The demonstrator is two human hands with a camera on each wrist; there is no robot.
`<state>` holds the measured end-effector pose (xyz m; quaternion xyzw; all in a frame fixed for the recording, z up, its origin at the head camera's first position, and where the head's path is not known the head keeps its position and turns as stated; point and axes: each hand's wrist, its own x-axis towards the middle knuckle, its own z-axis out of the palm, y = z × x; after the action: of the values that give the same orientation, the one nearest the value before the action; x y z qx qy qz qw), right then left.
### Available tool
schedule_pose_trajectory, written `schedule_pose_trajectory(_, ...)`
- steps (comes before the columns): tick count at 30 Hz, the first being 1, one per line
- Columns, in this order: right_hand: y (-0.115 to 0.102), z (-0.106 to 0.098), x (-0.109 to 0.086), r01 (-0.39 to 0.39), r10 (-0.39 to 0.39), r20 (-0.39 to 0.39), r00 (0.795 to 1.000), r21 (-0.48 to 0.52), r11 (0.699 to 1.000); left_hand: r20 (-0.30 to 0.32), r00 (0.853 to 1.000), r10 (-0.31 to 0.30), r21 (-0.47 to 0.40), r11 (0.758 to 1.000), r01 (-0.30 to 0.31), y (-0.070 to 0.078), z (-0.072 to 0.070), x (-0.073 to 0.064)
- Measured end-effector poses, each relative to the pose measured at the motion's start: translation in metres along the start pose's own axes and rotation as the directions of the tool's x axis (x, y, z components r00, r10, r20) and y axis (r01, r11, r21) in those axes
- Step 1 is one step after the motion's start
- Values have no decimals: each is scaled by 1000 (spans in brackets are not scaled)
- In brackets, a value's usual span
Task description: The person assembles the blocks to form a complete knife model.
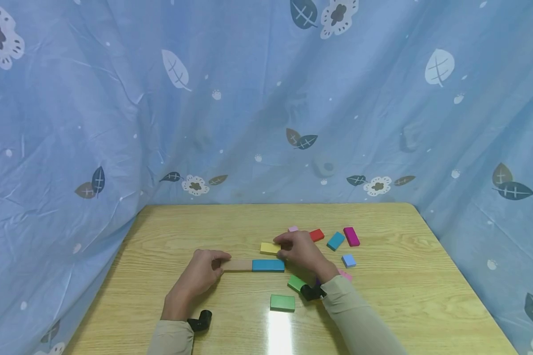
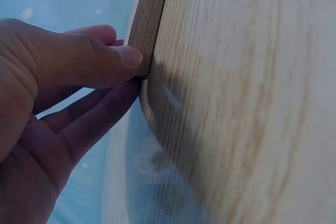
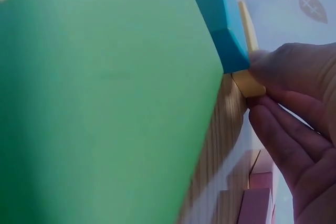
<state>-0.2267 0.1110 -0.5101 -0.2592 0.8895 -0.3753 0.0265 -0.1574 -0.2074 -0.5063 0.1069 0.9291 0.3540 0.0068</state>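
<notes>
At twelve o'clock from the blue block (image 1: 268, 266), fingers of the right hand (image 1: 304, 252) pinch the yellow block (image 1: 269, 248) — at nine o'clock, touching the blue, the tan block (image 1: 239, 266) sits pinched by the left hand (image 1: 198, 274)

White glare on the tabletop (image 1: 182, 224)

Block layout on a table (image 1: 182, 227)

Left block (image 1: 238, 266) and right block (image 1: 268, 266) lie end to end, left hand (image 1: 198, 273) at the left end; rear block (image 1: 269, 248) just behind, right hand (image 1: 303, 252) at its right end; front block (image 1: 282, 303) before them. Other blocks (image 1: 336, 241) lie around the right hand.
</notes>
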Motion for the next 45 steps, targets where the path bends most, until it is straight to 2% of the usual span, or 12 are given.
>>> schedule_pose_trajectory(6,2,-8,-6,52,-55,-34,998,-67,996,1,1000,-3,4,1000,3,0,1,0)
schedule_pose_trajectory(9,5,-17,-17,43,-47,-74,996,-52,998,0,1000,1,12,1000,-1,0,2,0)
schedule_pose_trajectory(15,8,-35,-49,-54,67,-157,985,85,995,-4,1000,8,22,1000,-8,0,1,0)
schedule_pose_trajectory(19,11,-42,-71,-111,130,-197,972,105,988,-2,1000,13,17,1000,-13,0,0,0)
schedule_pose_trajectory(25,14,-42,-92,-209,232,-183,955,139,968,-8,1000,13,9,1000,-13,0,1,-1)
schedule_pose_trajectory(30,16,-36,-96,-168,188,-147,971,138,976,-11,1000,15,3,1000,-15,0,2,-1)
schedule_pose_trajectory(33,17,-30,-94,-123,135,-136,982,91,988,-12,1000,8,-1,1000,-8,0,2,-1)
schedule_pose_trajectory(36,17,-24,-90,-112,117,-139,983,46,993,-9,1000,-1,-4,1000,1,1,2,-1)
schedule_pose_trajectory(45,14,-18,-84,-146,143,-152,978,-13,989,-4,1000,-9,8,1000,9,1,2,-1)
